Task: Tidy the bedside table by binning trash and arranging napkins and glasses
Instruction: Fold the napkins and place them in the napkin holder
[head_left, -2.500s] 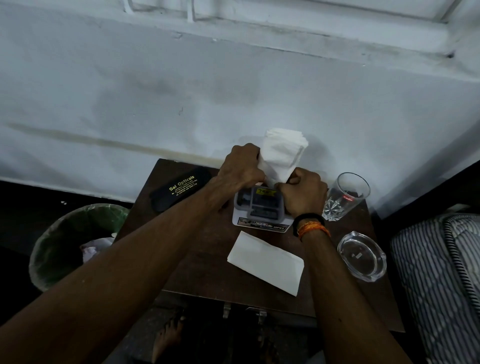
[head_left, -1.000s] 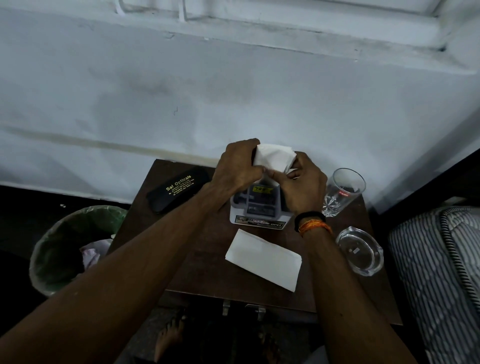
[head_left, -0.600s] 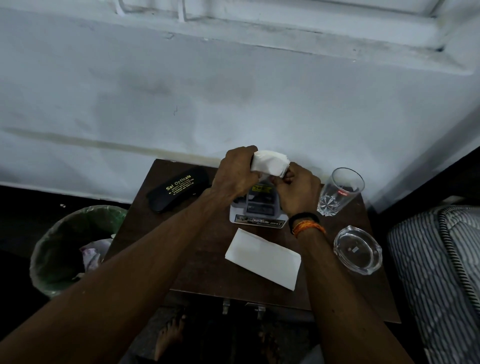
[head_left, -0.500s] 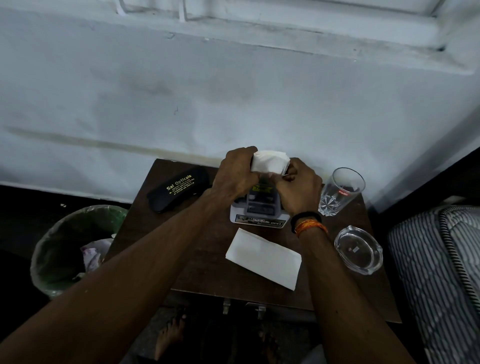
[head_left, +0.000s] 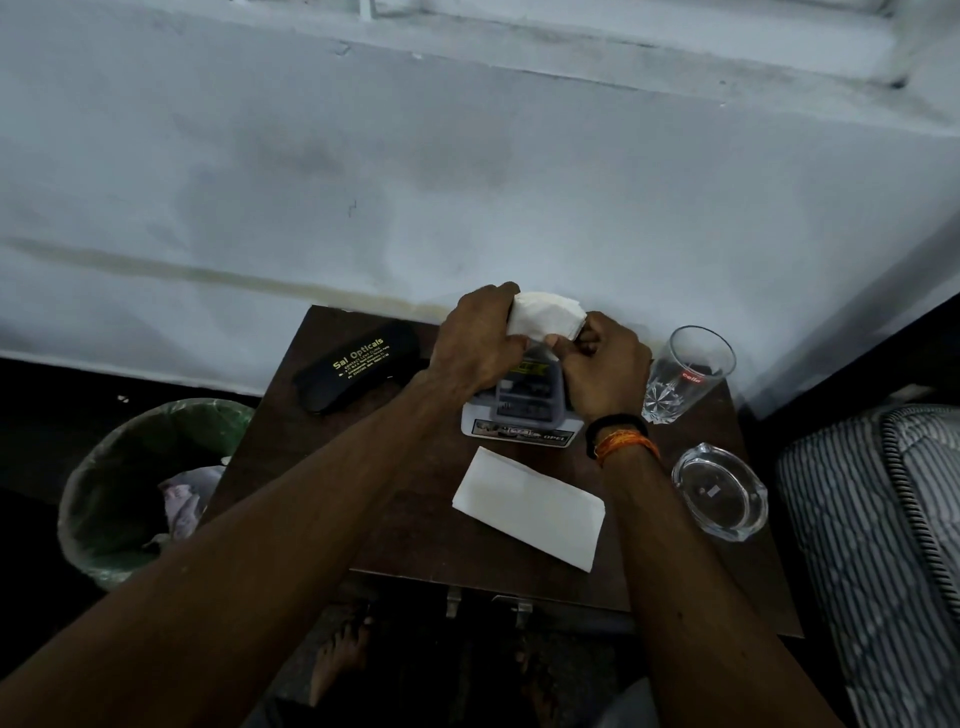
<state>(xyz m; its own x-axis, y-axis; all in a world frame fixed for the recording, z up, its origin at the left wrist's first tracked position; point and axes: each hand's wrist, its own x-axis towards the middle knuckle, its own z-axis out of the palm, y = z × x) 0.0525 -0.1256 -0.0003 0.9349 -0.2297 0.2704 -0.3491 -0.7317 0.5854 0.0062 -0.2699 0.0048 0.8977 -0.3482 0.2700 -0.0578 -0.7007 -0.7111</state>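
Observation:
A wad of white napkins sticks up from a small grey-and-white holder at the back of the dark wooden bedside table. My left hand grips the napkins from the left and my right hand pinches them from the right, both over the holder. One folded white napkin lies flat on the table in front of the holder. A clear drinking glass stands at the back right. A glass ashtray sits near the right edge.
A black spectacle case with gold lettering lies at the table's back left. A green-lined bin holding crumpled trash stands on the floor to the left. A striped mattress borders the right side. A white wall runs behind the table.
The napkin stack, first standing tall above the holder, has been pressed down lower between both hands. The flat napkin, glass and ashtray have stayed put.

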